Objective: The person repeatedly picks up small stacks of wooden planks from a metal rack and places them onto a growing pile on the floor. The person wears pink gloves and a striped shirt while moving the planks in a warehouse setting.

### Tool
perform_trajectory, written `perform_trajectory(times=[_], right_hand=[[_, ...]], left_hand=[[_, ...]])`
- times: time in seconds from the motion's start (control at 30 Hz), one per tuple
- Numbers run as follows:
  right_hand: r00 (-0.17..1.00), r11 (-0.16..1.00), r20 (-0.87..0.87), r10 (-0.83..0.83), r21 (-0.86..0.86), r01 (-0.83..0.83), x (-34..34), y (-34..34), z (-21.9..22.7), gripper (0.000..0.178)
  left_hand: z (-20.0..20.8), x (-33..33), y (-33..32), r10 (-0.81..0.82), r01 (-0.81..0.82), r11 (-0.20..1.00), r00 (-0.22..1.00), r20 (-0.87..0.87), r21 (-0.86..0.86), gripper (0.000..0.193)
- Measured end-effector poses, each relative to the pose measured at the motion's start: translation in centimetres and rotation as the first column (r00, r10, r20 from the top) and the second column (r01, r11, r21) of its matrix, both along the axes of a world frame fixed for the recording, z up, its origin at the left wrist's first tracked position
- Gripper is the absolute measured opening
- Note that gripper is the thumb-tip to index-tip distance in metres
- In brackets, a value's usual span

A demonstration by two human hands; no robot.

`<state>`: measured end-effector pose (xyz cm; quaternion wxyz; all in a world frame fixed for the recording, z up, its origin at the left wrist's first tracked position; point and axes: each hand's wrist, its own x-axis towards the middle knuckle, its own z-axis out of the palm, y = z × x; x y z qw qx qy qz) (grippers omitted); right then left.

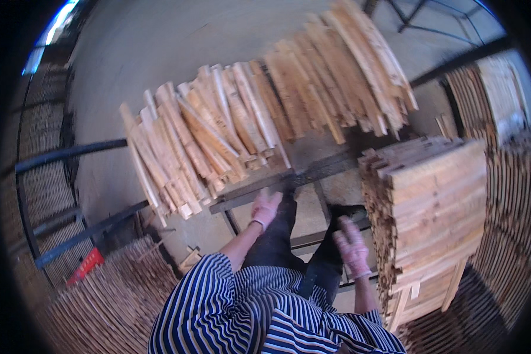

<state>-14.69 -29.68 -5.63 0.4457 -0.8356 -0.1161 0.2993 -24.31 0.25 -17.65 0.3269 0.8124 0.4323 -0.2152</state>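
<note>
Both my hands wear pinkish-white gloves and appear to hold nothing. My left hand (266,207) hangs in front of my left leg, close to the near ends of a row of loose wooden strips (197,133); its fingers look somewhat apart, though blurred. Lower and to the right, my right hand (353,248) is open with fingers stretched out, beside my right leg. It is nearest to a tall stack of wooden boards (436,206) but apart from it. The loose strips lie side by side, some crossing at a slant, and continue into a darker bunch (336,71) at the far right.
A dark metal frame (248,192) runs below the strips, its bars (71,154) reaching left. Stacked thin wood (109,301) stands at lower left with a red object (87,266) on it. More wood stacks (504,206) line the right side. Grey floor (141,53) extends beyond.
</note>
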Motion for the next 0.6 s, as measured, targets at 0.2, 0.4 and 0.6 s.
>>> perform_trajectory(times=[0.2, 0.4, 0.6], right_hand=[[0.742, 0.730, -0.372, 0.558, -0.207, -0.652, -4.8, 12.0, -5.0, 0.057], [0.716, 0.667, -0.338, 0.610, -0.269, -0.695, -1.5, 18.5, -6.1, 0.056], [0.540, 0.464, -0.341, 0.770, -0.282, -0.840, 1.6, 26.7, -6.4, 0.057]], left_hand=[[-1.4, -11.2, 13.4, 0.781, -0.760, 0.623, 0.619, 0.083, -0.185, 0.079], [-0.7, -18.8, 17.0, 0.875, -0.885, 0.461, 0.441, 0.202, -0.064, 0.081], [0.3, -19.9, 26.7, 0.607, -0.834, 0.510, 0.521, 0.600, 0.208, 0.083]])
